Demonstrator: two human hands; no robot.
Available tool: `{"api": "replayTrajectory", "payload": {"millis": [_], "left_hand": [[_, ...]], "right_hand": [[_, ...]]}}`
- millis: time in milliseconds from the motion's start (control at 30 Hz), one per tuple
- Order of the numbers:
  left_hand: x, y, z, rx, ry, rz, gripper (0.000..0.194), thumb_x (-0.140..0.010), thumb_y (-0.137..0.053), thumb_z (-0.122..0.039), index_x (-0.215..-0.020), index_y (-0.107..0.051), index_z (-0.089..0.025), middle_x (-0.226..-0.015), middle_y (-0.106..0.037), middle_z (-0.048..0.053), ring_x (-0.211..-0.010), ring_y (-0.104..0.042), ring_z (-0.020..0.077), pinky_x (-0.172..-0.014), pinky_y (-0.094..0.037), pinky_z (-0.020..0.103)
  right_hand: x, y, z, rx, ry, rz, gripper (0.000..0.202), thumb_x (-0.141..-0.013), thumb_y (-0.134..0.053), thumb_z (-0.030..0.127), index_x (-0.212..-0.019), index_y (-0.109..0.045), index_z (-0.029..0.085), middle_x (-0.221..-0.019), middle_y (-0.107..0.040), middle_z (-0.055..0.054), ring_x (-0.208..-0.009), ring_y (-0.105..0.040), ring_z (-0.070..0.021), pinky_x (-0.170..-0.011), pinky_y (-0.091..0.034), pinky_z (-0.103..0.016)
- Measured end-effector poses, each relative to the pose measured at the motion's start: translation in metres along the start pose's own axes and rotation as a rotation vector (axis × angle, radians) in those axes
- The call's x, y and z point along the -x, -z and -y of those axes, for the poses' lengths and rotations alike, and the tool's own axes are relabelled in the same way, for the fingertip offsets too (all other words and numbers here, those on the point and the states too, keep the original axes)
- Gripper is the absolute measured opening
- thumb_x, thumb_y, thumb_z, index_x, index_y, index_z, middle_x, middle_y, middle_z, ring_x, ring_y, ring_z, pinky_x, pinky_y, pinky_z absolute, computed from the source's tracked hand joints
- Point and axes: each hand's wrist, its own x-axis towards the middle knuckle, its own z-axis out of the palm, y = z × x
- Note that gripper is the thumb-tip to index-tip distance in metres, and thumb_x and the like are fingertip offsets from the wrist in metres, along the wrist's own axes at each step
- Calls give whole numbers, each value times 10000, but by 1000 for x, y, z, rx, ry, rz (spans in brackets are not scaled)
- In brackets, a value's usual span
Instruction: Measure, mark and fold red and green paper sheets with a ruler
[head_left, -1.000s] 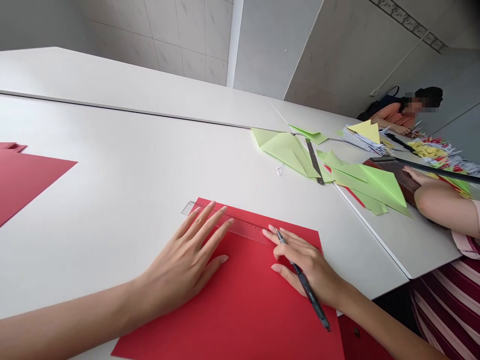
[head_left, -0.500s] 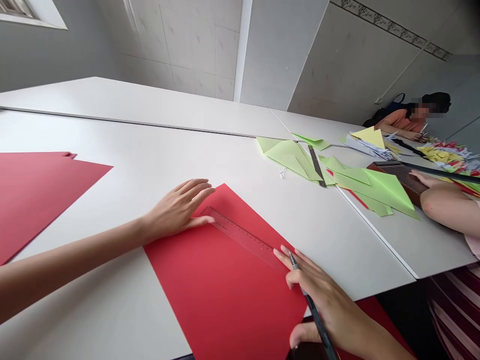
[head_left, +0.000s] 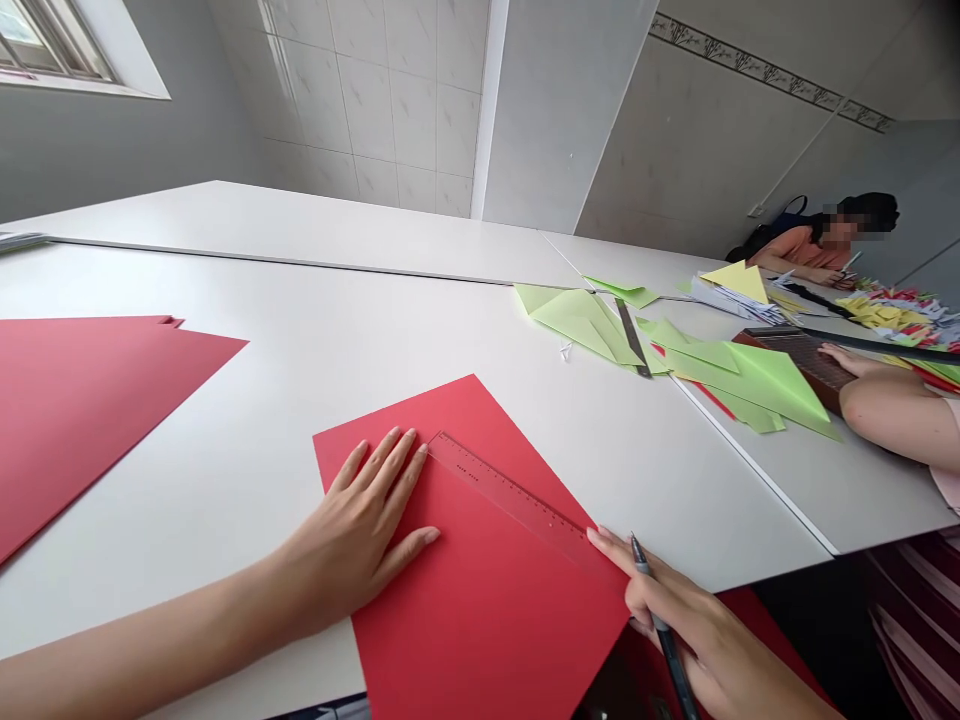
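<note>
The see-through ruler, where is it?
In the head view, the ruler lies slanting on the red sheet, between the left hand and the right hand, which holds a pen.

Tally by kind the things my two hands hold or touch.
Pen: 1, held in the right hand
Clear ruler: 1, lying on the red sheet, its near end by the right hand's fingertips
Red paper sheet: 1, with the left hand flat on it
Total: 3
</note>
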Motion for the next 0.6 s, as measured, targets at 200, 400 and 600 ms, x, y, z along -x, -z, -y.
{"api": "replayTrajectory", "payload": {"millis": [200, 400, 600], "left_hand": [[-1, 4, 42, 194, -77, 161, 782, -990, -405, -554, -1573, -27, -195, -1579, -291, 120, -1437, -352, 328, -1132, -404, 459], [-22, 3, 101, 356, -85, 466, 539, -1017, -276, -278, -1526, -179, -426, -1618, -176, -56, -1509, -176, 272, -1222, -147, 570], [-28, -10, 127, 404, 82, 485, 652, -930, -215, -103, -1435, -428, -456, -1588, -282, -121, -1497, -251, 252, -1201, -278, 522]], "right_hand": [[12, 13, -7, -112, -24, -77, 231, -939, -422, 147, -803, -585, 239, -1000, -747, -42, -1244, -619, -175, -1008, -487, -275], [-27, 31, -22, 9, -41, -175, 350, -953, -313, 70, -1119, -568, 243, -1178, -674, -103, -1101, -682, -159, -927, -563, -318], [-70, 19, -17, 234, 37, -161, 566, -959, -354, 61, -1496, -385, 237, -751, -563, -15, -755, -579, -186, -653, -551, -277]]}}
